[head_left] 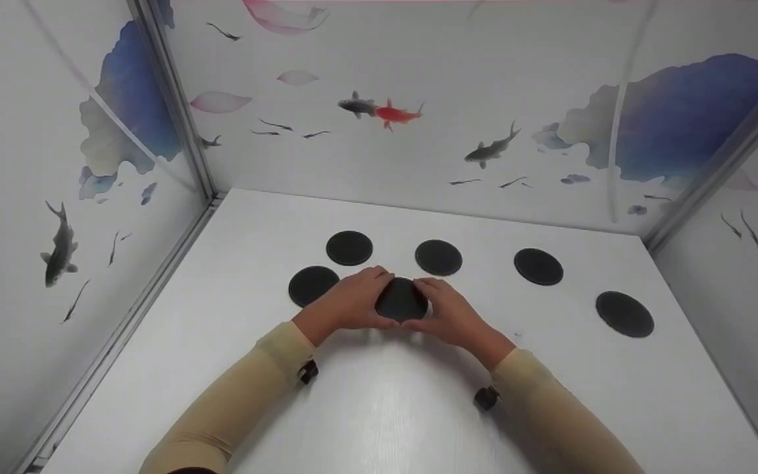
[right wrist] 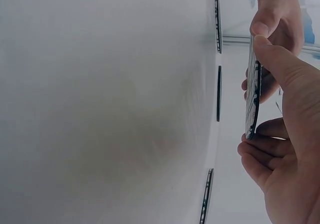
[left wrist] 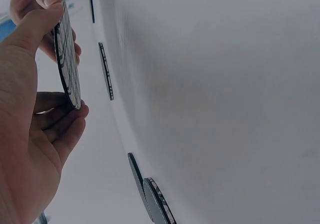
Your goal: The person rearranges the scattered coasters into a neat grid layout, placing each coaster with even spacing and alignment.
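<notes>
Disc (head_left: 402, 301), matte-black & round, is up, pinched by L hand (head_left: 354, 301) & R hand (head_left: 453, 315); we count 5 similar discs (head_left: 438, 257) left lying twd far edge of white surface (head_left: 392, 401).

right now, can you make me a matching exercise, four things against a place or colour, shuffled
Things:
1. held disc
2. rightmost disc
3. sleeves
4. table

Place or colour:
a. beige
b. lying on the table's right side
c. white
d. between the left hand and right hand

Pairs: 1-d; 2-b; 3-a; 4-c
</notes>
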Tool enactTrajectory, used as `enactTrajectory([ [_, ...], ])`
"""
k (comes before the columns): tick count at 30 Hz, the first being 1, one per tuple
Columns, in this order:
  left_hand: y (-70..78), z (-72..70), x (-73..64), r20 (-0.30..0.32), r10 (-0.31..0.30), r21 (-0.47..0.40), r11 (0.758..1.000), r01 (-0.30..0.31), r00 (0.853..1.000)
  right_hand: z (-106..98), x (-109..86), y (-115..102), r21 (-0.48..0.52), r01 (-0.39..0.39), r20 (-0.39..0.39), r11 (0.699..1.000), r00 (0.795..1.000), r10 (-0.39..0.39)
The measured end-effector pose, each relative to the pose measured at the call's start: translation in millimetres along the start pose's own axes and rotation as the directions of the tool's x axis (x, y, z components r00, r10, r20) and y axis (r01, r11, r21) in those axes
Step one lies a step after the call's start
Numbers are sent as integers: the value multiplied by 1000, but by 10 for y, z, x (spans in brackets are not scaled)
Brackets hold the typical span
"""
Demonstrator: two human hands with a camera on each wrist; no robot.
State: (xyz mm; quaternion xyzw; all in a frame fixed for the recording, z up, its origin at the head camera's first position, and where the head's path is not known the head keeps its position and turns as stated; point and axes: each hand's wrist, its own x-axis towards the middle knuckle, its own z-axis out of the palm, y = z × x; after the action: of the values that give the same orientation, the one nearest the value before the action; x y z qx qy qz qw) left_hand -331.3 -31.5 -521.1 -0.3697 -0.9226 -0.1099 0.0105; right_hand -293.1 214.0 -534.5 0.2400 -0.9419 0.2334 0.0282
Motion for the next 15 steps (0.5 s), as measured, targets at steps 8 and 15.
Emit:
enactTrajectory([
  [8, 9, 69, 23, 44, -24, 0, 1000, 24, 999, 45, 30, -2, -36, -38, 42, 999, 998, 40],
  [15, 2, 114, 54, 57, -14, 12, 1000, 13, 998, 63, 62, 5, -69, -11, 65, 998, 998, 15],
])
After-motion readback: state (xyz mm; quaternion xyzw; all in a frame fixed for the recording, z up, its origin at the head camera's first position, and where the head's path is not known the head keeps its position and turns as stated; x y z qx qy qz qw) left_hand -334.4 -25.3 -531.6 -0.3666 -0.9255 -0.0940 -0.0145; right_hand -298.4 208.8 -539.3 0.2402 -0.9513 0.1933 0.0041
